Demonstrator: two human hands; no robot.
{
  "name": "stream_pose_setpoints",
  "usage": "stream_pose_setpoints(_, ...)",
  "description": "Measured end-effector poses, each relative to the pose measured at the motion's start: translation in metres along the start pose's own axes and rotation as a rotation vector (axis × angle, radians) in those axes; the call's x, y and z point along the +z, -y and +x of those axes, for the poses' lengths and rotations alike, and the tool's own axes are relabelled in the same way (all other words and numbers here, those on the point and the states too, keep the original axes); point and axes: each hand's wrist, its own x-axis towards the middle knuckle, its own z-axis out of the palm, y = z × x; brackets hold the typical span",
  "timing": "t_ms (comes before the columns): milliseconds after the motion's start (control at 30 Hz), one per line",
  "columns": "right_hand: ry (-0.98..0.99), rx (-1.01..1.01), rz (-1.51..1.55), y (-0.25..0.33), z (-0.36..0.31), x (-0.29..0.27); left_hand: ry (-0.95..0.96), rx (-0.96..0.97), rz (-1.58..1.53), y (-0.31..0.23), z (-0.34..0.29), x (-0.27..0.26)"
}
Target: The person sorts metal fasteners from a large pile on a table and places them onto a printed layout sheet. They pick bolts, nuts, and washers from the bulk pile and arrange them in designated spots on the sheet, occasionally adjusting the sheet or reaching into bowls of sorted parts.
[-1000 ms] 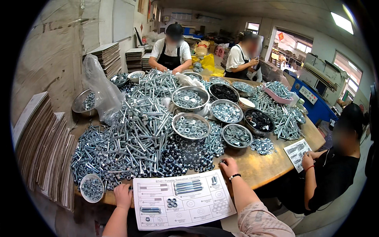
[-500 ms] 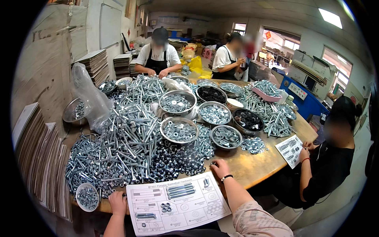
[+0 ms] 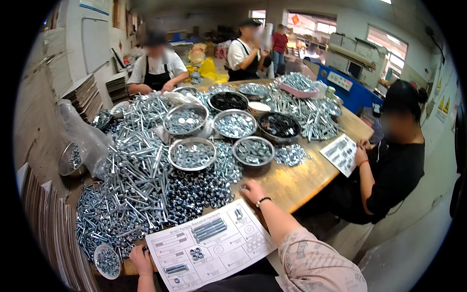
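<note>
A white sheet with a grid of part drawings (image 3: pixel 221 265) lies before me at the table's front edge. Long bolts (image 3: pixel 209 229) lie in its upper middle boxes, shorter bolts (image 3: pixel 176 269) in a lower left one, and several nuts (image 3: pixel 197 253) between them. My left hand (image 3: pixel 141 260) is closed beside the sheet's left edge, a small dark piece at its fingertips. Above the sheet's upper right corner, my right hand (image 3: pixel 254 191) is closed over the wood, with a small shiny piece at the fingertips. What either piece is stays unclear. Dark-centred nuts (image 3: pixel 189 194) are heaped beyond the sheet.
A large bolt pile (image 3: pixel 138 155) covers the table's left side. Metal bowls of washers (image 3: pixel 192 154) stand in the middle, near a bowl of black parts (image 3: pixel 278 125). A white bowl (image 3: pixel 107 261) sits at the front left. Co-workers sit right and opposite; one has a similar sheet (image 3: pixel 340 155).
The view has swung right, so the scene sits further left. My right hand stays near the sheet's upper right corner, my left by its left edge. An opposite co-worker's hands have risen.
</note>
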Motion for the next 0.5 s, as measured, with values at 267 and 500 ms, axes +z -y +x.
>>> stream_pose_setpoints(267,0.048,0.305,0.668,0.021,-0.040,-0.013,-0.164,-0.023,-0.181,0.010,0.002,-0.011)
stream_pose_setpoints(500,0.453,-0.044,0.230,0.064,-0.113,-0.065,-0.068,0.038,-0.453,-0.103,0.023,-0.040)
